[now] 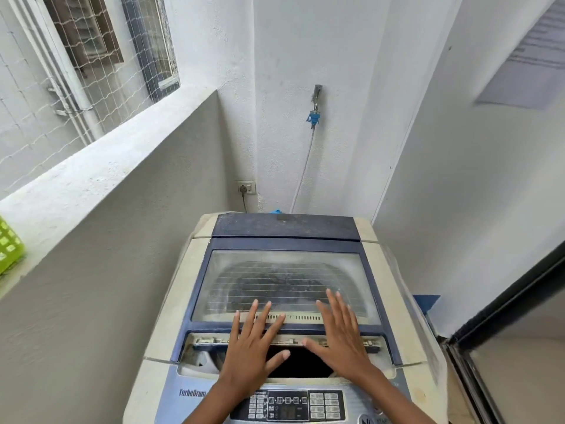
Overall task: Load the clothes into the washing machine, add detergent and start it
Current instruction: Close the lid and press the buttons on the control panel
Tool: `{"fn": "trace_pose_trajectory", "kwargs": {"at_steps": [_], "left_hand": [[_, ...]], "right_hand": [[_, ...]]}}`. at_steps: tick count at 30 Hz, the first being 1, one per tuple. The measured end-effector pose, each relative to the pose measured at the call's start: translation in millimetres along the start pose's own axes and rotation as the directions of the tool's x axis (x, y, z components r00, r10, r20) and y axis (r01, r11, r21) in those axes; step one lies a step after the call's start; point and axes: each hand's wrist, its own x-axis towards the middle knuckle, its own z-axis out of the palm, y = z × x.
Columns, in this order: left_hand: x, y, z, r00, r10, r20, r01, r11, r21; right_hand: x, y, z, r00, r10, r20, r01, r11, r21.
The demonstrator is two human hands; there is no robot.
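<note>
A white and blue top-loading washing machine [171,307] stands in front of me. Its blue-framed lid with a dusty clear window [284,283] is almost down, with a dark gap showing at its front edge. My left hand [250,344] and my right hand [339,335] lie flat on the lid's front edge, fingers spread, holding nothing. Dark shapes show faintly through the window. The control panel [290,405] with buttons and a display sits under my wrists. No detergent is in view.
A grey parapet wall [101,185] runs close along the left, with a green basket [9,246] on its ledge. A tap with a hose [315,114] and a wall socket [247,187] are behind the machine. A dark-framed door [504,310] stands at the right.
</note>
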Motion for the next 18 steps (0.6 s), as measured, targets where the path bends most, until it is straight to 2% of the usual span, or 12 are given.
{"fn": "trace_pose_trajectory", "kwargs": {"at_steps": [3,7,10,18], "left_hand": [[-3.7,-1.6,5.3,1.000,0.010,-0.015,-0.010,1.000,0.005],[-3.1,-3.2,7.4,0.999,0.023,-0.037,-0.024,0.999,-0.027],[-3.6,-4.8,11.8,0.998,0.021,-0.058,-0.023,0.999,-0.036],[-6.2,-6.6,10.6,1.000,0.009,-0.014,-0.010,0.997,-0.081]], "right_hand": [[0.5,-6.0,0.9,0.990,0.083,0.111,-0.076,0.995,-0.067],[2.0,-5.3,4.7,0.988,0.099,0.116,-0.093,0.994,-0.061],[1.3,-3.0,7.3,0.997,0.064,0.044,-0.061,0.996,-0.059],[1.7,-8.2,-1.7,0.991,0.067,0.118,-0.056,0.994,-0.097]]}}
